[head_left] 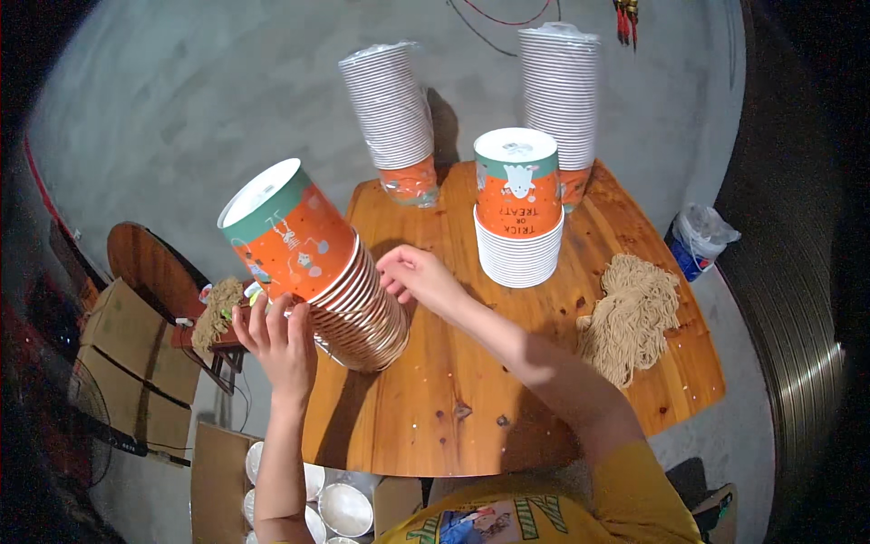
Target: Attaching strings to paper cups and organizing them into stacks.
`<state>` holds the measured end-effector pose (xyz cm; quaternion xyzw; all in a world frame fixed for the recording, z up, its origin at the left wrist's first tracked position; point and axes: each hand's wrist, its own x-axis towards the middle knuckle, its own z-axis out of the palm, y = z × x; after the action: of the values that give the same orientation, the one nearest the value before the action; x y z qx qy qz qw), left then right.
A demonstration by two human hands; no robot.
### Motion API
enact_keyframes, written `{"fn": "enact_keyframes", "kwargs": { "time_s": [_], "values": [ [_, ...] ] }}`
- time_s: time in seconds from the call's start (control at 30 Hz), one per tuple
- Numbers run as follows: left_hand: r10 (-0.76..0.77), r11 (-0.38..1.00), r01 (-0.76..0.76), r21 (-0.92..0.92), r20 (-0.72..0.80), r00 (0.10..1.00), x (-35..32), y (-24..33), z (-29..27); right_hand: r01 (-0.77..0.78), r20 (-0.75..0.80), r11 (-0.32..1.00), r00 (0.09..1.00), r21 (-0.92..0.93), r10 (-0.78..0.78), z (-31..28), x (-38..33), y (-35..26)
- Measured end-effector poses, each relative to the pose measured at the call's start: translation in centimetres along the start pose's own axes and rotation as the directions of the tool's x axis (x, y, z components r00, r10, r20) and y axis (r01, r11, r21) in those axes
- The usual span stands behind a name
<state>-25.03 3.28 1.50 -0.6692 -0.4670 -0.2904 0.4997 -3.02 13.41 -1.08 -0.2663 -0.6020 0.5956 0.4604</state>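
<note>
A tall stack of upside-down paper cups [304, 240], orange and green with cartoon drawings, leans to the left on the table; its lower part shows many closely nested rims. At the left side of this stack is my left hand [279, 340], its fingers spread and pointing up near the top cup's rim; whether they touch it is hard to tell. Close to the stack's right side, my right hand [419, 279] has its fingers curled together. What they pinch, if anything, is too small to make out. A shorter upside-down stack of matching cups [518, 204] stands upright farther right.
Two tall plastic-wrapped cup sleeves [391, 113] [560, 100] stand at the back of the wooden table [435, 408]. Beige yarn [630, 317] lies at the right. Below the front edge, a cardboard box [217, 471] holds white round cups. A lined bucket [700, 238] stands on the floor.
</note>
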Motion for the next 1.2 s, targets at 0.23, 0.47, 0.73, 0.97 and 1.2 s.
{"fn": "enact_keyframes", "kwargs": {
  "time_s": [0.23,0.47,0.73,0.97,1.2],
  "values": [
    [-0.021,0.997,0.023,-0.075,0.034,0.999,-0.1,0.7,0.5,0.003,-0.104,1.0,0.995,0.023,-0.001,0.8,4.0,0.1],
    [-0.036,0.975,0.051,-0.218,0.073,0.997,-0.5,1.0,0.1,-0.04,-0.099,0.999,0.994,-0.035,0.036,1.2,5.1,-0.6],
    [-0.076,0.957,0.101,-0.271,0.103,0.992,-1.6,1.4,-0.8,-0.186,-0.02,0.973,0.982,-0.137,0.185,0.5,5.9,-1.2],
    [-0.163,0.92,0.215,-0.328,0.179,0.97,-3.7,2.5,-2.9,0.04,-0.196,0.674,0.943,-0.738,-0.27,-3.0,1.8,-1.1],
    [-0.211,0.806,0.353,-0.476,0.326,0.921,-7.2,6.3,-5.4,0.009,0.082,-0.103,0.676,-0.995,-0.732,-7.6,-2.9,-9.3]
  ]
}}
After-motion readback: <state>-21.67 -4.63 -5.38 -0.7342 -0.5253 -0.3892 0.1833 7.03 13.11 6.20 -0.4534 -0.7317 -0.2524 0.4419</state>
